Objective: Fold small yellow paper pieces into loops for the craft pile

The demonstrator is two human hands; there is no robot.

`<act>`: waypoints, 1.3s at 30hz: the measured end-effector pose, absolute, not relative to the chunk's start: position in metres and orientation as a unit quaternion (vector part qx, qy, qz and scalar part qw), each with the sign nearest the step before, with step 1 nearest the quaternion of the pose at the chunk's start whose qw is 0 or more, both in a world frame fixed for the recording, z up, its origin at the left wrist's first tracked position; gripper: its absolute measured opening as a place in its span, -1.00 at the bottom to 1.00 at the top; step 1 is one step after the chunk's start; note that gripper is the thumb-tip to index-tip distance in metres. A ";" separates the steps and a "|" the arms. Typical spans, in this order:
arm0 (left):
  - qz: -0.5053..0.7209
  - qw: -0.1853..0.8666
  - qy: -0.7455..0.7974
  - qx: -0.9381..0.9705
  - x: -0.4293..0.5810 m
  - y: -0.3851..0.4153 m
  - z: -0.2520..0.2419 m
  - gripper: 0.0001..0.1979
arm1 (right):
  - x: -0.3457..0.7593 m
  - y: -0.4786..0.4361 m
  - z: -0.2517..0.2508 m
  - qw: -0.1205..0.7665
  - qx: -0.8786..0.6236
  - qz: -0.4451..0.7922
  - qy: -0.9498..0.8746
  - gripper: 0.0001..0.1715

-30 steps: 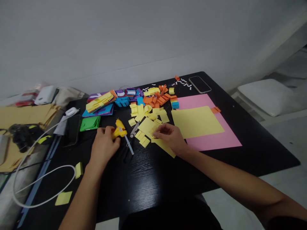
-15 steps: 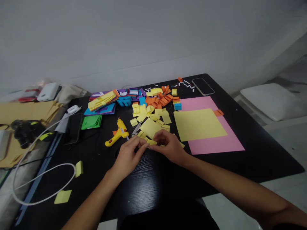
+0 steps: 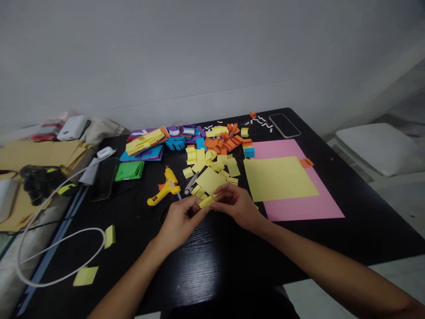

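Between my two hands is a small folded piece of yellow paper [image 3: 206, 202]. My left hand [image 3: 181, 219] pinches its left end with thumb and fingers. My right hand [image 3: 237, 206] has its thumb and fingertips closed at the right end. Just beyond them lies a heap of yellow paper pieces [image 3: 212, 179], some flat and some folded. Scissors [image 3: 190, 182], partly hidden under the paper, rest beside the heap. To their left a yellow glue gun [image 3: 165, 186] lies on its side.
A yellow sheet [image 3: 280, 179] overlaps a pink sheet [image 3: 305, 210] at right, with a phone [image 3: 284, 125] behind. Orange folded papers [image 3: 226, 142], a green paper stack [image 3: 129, 170] and colored bundles [image 3: 146, 141] sit farther back. A white cable [image 3: 63, 239] loops on the left.
The yellow paper between my hands has shifted slightly left and down and its tilt has changed. Both hands keep hold of it. The whole view has moved a little.
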State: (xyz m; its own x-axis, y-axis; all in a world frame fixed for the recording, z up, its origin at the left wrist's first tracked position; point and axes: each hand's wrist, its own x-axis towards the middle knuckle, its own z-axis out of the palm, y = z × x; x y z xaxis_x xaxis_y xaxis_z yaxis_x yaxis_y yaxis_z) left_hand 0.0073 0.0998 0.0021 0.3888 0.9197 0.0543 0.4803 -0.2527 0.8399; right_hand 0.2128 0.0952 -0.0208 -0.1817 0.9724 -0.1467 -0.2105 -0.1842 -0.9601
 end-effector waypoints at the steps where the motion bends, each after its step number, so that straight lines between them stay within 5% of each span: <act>1: 0.282 0.394 0.475 0.734 0.007 0.100 0.001 -0.72 | 0.213 0.095 -0.021 0.465 -0.438 0.632 -0.439 -0.57; 23: 0.280 0.449 0.496 0.689 0.011 0.096 -0.005 -0.64 | 0.211 0.095 -0.019 0.439 -0.429 0.636 -0.467 -0.65; 39: 0.302 0.356 0.472 0.748 0.014 0.093 -0.008 -0.70 | 0.209 0.092 -0.022 0.475 -0.454 0.541 -0.525 -0.91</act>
